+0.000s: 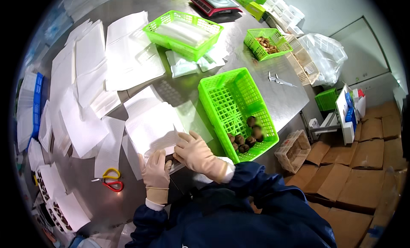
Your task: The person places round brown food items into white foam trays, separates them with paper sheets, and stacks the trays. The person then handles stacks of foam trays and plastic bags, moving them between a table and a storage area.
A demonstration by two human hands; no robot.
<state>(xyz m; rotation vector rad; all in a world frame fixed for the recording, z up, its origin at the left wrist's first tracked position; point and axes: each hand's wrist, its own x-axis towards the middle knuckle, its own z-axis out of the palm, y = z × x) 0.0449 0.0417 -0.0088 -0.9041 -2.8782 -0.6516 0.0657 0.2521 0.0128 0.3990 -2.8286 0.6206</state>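
Both my hands wear pale gloves and work at the near edge of a white paper sheet [154, 124] on the steel table. My left hand [155, 173] is closed at the sheet's near left corner, its fingers bent over the edge. My right hand [197, 156] grips the near right side, where the paper rises in a small fold by the fingertips. Between the hands, a bit of a brown round mushroom-like piece [169, 165] shows, mostly hidden. Just right stands a bright green plastic basket [222, 104] with several dark brown, round mushroom-like pieces [240, 140] at its near end.
Red-and-yellow-handled scissors [112, 180] lie at left, below stacked white sheets [89, 55]. A green basket of clear sleeves [171, 40], a scale [215, 2], a green basket of brown pieces [261, 55] and metal calipers [279, 80] are farther off. Cardboard boxes [341, 179] lie at right.
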